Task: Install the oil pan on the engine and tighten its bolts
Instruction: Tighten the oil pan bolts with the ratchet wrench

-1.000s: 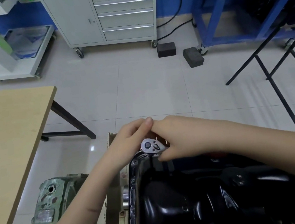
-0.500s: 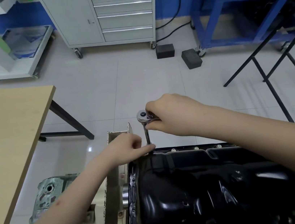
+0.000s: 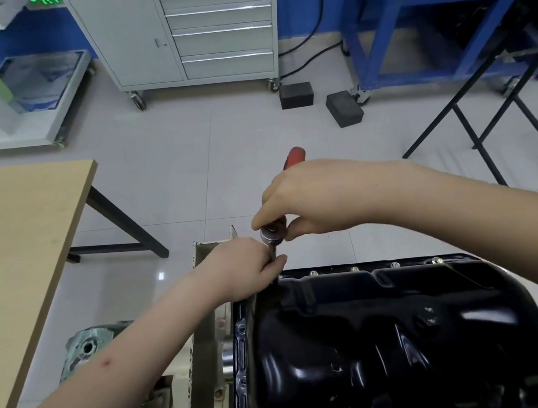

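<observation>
The glossy black oil pan (image 3: 401, 341) sits on the engine, which is mounted on a stand, at the lower right. Several bolt heads (image 3: 354, 268) line its far flange. A ratchet wrench stands over the pan's far left corner, its silver head (image 3: 273, 232) up and its red handle tip (image 3: 293, 156) poking out behind my right hand. My right hand (image 3: 315, 197) grips the ratchet at the head. My left hand (image 3: 247, 269) pinches the extension shaft just below the head, near the corner bolt. The socket end is hidden by my fingers.
A wooden table (image 3: 9, 257) stands to the left. A greenish metal casting (image 3: 89, 350) lies on the floor below my left forearm. Behind are a grey drawer cabinet (image 3: 201, 30), two black blocks (image 3: 296, 95), a blue frame (image 3: 440, 6) and black stand legs (image 3: 478, 126).
The ratchet has been lifted from lying low at the pan's corner to standing upright on its extension. My right hand rose with it; the red handle now points away from me.
</observation>
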